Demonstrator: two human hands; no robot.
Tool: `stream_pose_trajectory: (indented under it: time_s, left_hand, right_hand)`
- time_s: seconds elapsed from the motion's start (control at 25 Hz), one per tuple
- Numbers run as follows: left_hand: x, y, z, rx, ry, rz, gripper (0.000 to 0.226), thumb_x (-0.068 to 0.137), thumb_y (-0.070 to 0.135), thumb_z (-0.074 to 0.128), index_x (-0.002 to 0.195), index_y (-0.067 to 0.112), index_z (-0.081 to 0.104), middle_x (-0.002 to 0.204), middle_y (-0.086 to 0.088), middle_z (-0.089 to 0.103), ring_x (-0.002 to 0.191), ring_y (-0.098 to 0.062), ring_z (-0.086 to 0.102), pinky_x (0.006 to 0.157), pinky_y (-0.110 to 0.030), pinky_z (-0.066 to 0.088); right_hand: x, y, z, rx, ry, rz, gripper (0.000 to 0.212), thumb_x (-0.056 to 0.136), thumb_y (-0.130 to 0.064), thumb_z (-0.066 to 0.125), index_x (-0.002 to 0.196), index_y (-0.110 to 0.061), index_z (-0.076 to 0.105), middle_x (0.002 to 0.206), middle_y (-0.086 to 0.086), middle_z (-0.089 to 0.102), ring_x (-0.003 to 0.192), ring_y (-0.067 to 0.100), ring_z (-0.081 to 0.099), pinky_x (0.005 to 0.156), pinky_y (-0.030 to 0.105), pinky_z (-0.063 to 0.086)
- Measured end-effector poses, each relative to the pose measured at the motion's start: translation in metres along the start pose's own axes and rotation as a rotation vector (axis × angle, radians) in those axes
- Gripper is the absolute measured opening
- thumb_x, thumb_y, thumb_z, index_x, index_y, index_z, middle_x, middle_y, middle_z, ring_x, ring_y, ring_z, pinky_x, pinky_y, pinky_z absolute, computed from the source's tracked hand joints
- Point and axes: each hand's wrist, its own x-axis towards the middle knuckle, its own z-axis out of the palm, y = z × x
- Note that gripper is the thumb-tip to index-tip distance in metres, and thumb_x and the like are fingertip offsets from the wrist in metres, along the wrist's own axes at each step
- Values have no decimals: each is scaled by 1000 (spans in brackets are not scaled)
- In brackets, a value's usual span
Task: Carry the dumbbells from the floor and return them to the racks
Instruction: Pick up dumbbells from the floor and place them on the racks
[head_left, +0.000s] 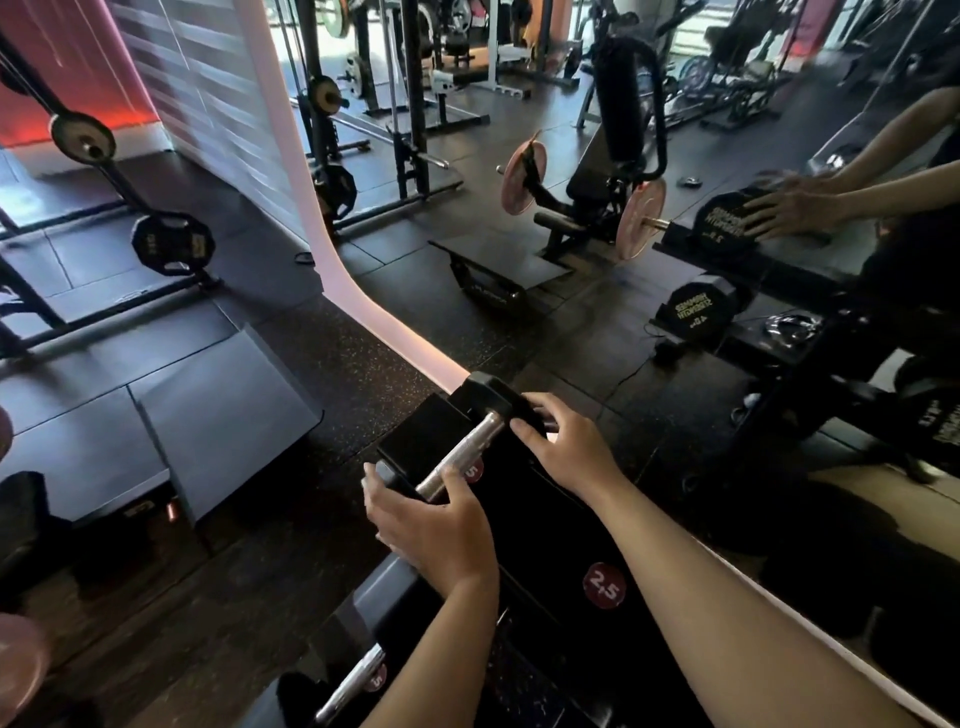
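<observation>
A small black dumbbell (457, 452) with a silver knurled handle lies on the top tier of the black rack (545, 519), against a mirror. My left hand (431, 525) wraps the near head of the dumbbell, thumb against the handle. My right hand (566, 441) rests its fingers on the far head. A red round label reading 2,5 (604, 584) marks the rack between my forearms. A second dumbbell with a silver handle (353, 686) sits on a lower tier at the bottom of the view.
The mirror (675, 312) on the right reflects my hands, racked dumbbells and a plate-loaded machine with pink plates (636, 218). Plate trees and black frames (171, 241) stand at left. A black bench pad (218, 410) lies on the rubber floor.
</observation>
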Motion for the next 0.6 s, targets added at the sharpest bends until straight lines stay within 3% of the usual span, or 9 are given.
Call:
stream_pose_trajectory:
  time_s: [0.08, 0.16, 0.28, 0.4, 0.6]
  left_hand:
    - [-19, 10, 1, 94, -88, 179, 80, 88, 28, 71, 154, 16, 27, 159, -6, 30, 151, -19, 17, 122, -48, 2]
    - [-44, 22, 7, 86, -225, 311, 76, 89, 30, 69, 153, 16, 31, 159, -2, 33, 151, -14, 15, 123, -44, -1]
    - [-90, 43, 16, -72, -516, 383, 63, 93, 37, 63, 150, 21, 38, 152, 9, 38, 146, -7, 26, 121, -41, 18]
    - [-158, 61, 19, -138, -906, 392, 48, 95, 36, 63, 140, 31, 50, 143, 13, 49, 134, -4, 42, 109, -29, 34]
    - [-301, 75, -1, -40, -1544, 562, 30, 94, 19, 68, 122, 29, 65, 118, 11, 68, 111, -7, 64, 93, -33, 54]
  right_hand:
    - [-25, 1, -21, 60, 65, 34, 41, 93, -48, 59, 130, -32, 59, 116, -9, 68, 110, 9, 63, 93, 33, 51]
    - [-57, 6, -55, 83, 142, 71, 37, 98, -49, 49, 130, -34, 59, 112, -12, 66, 106, 8, 63, 87, 30, 50]
    - [-116, 22, -115, 134, 296, 167, 37, 101, -50, 41, 129, -35, 59, 114, -13, 63, 106, 5, 59, 83, 25, 43]
    - [-202, 47, -184, 165, 483, 283, 36, 100, -52, 41, 127, -37, 59, 117, -10, 66, 108, 6, 59, 79, 19, 43]
    - [-421, 72, -276, 7, 709, 494, 20, 100, -39, 51, 114, -39, 65, 98, -14, 68, 79, 0, 64, 58, 13, 46]
